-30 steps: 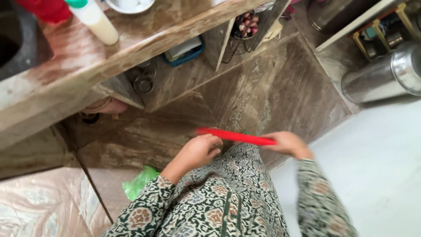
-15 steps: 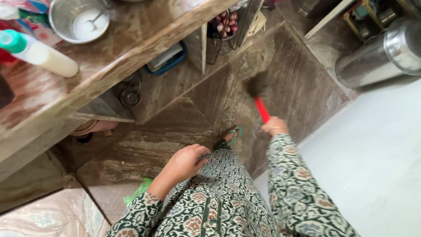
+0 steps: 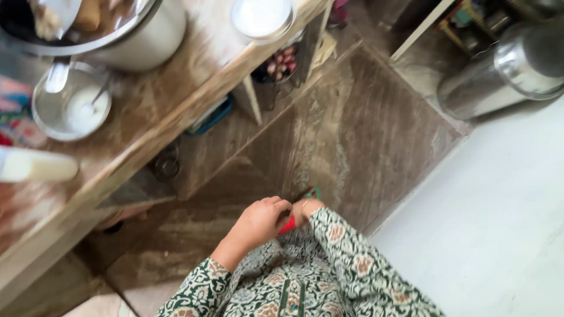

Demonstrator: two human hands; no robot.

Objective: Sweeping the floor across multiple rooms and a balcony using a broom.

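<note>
Red plastic shows as a short piece of a handle (image 3: 287,225) between the two hands, held close against the front of the patterned dress (image 3: 294,282) at waist height. The left hand (image 3: 258,223) lies just to the left of the handle, fingers (image 3: 276,204) curled inward and touching or closing on it; the grip itself is partly hidden, so a firm hold cannot be confirmed. The right hand (image 3: 306,206) is mostly covered by its sleeve (image 3: 346,246); only the wrist with a thin bangle shows, just to the right of the handle, and the state of its fingers cannot be told. Both hands are about equally near the handle. Its long axis appears to run from lower left to upper right, but too little shows to be sure, and the working end is out of sight. A green sandal (image 3: 313,192) shows on the brown stone floor (image 3: 364,117) just beyond the hands. On the tabletop (image 3: 200,64) at upper left stand a small steel bowl (image 3: 70,108) holding white powder and a spoon, a large steel pot (image 3: 141,35) with food that is blurred, and a white lidded tub (image 3: 261,17). Below the tabletop, a wire basket (image 3: 281,64) holds reddish onions. A large steel drum (image 3: 505,70) lies at upper right.
</note>
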